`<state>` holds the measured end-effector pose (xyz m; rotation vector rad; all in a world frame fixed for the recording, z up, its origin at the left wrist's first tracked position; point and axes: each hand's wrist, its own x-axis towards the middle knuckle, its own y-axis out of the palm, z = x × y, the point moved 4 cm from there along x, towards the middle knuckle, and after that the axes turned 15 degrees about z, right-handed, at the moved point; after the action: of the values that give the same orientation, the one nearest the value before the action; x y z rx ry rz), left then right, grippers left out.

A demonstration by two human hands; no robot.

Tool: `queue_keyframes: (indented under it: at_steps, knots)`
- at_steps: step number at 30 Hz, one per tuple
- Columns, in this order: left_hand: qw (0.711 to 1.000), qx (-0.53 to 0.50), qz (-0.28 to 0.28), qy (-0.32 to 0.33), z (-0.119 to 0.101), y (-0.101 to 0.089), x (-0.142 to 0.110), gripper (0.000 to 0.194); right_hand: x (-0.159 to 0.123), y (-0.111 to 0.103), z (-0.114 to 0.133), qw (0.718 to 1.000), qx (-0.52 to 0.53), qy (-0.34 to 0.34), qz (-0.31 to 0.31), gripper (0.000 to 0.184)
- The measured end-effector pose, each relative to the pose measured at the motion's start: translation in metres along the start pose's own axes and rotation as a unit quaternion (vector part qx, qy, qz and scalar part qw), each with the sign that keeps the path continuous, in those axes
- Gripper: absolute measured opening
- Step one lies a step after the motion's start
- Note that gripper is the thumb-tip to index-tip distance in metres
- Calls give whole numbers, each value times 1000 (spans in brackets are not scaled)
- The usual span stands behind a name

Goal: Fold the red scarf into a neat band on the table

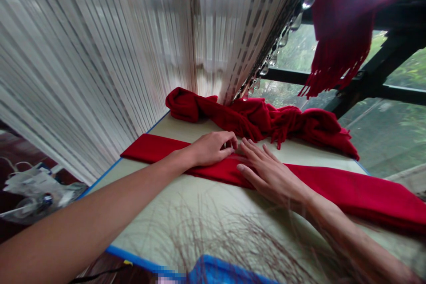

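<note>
Left hand (216,147) and right hand (269,171) on one folded red cloth (333,186)

At the near edge of the one blue-trimmed table (153,222), one blue, round-cornered piece (213,267) is seen. Bare pale tabletop is left between that edge and the cloth, which is laid across in one long, smooth strip; its squared left end is set by the table's left edge, its right end cut off by the view. The right hand is spread flat, nothing clasped. The left fingers are curled; whether fabric is pinched cannot be made out. Beyond a narrower gap, one crumpled, fringed red heap (254,117) is piled. Behind, a stranded curtain (100,31) is hung; at right, one fringed red length (346,17) is suspended before a dark-framed window (404,69).
</note>
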<state>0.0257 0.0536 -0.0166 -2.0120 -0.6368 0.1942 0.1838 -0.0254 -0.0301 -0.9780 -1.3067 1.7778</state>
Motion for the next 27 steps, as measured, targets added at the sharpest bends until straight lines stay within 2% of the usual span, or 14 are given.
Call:
queue_keyframes:
  at_steps: [13, 18, 27]
  knots:
    - [1000, 8, -5, 6, 1, 1, 0, 11, 1, 4, -7, 1000, 0, -8, 2, 68]
    - [1000, 8, 0, 8, -1, 0, 0, 12, 2, 4, -7, 1000, 13, -13, -25, 69]
    - [1000, 4, 0, 10, -1, 0, 0, 9, 2, 2, -4, 1000, 14, -17, -11, 67]
